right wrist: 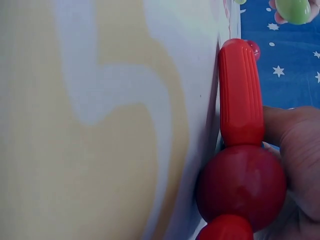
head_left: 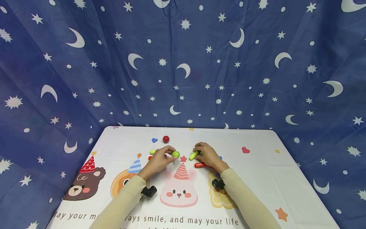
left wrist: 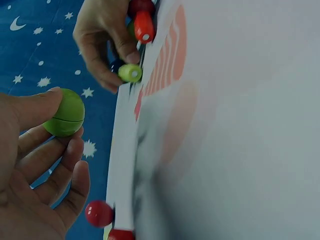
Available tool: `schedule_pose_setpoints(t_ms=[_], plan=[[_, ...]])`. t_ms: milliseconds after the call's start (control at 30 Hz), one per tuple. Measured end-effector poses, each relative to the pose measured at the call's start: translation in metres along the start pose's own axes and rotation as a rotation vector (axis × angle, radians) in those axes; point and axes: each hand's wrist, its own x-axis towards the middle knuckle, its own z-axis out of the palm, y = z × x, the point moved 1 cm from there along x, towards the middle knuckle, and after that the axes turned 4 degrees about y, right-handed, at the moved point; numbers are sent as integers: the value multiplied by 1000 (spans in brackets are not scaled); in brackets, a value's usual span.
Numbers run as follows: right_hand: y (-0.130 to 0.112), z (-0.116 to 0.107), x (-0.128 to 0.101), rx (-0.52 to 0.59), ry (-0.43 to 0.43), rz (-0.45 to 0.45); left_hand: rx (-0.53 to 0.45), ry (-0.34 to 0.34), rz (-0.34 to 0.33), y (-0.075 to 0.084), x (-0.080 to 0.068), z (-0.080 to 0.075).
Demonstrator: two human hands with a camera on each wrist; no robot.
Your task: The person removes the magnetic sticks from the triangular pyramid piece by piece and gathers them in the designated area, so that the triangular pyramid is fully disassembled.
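Held between the thumb and fingers of my left hand is a green ball, and a thin seam around it shows in the left wrist view. My right hand pinches a yellow-green stick-like piece with a dark part against the fingers. Beside that hand lies a red ribbed handle, joined in line with a dark red ball; more red shows beyond the ball. The right palm partly covers this red piece in the head view.
A red ball rests on the white cloth beyond my left hand. A yellow piece and a red piece lie partly hidden behind that hand. The printed tablecloth reaches a blue starry curtain at the back.
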Motion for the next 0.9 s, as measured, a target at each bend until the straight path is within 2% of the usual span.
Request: schedule_pose_setpoints(t_ms=[200,433,533,700,900], plan=[[2,0,0,19,-14,35,-14,49,30,-7,3,-17],[5,2,0,15,0,37,-18,94,-53,-22,10,-43],[6,3,0,10,10,27,9,123,-64,-32,14,-51],[6,2,0,23,11,26,41,155,-93,-45,20,-58],[5,1,0,19,1,29,28,180,-116,-53,30,-61]])
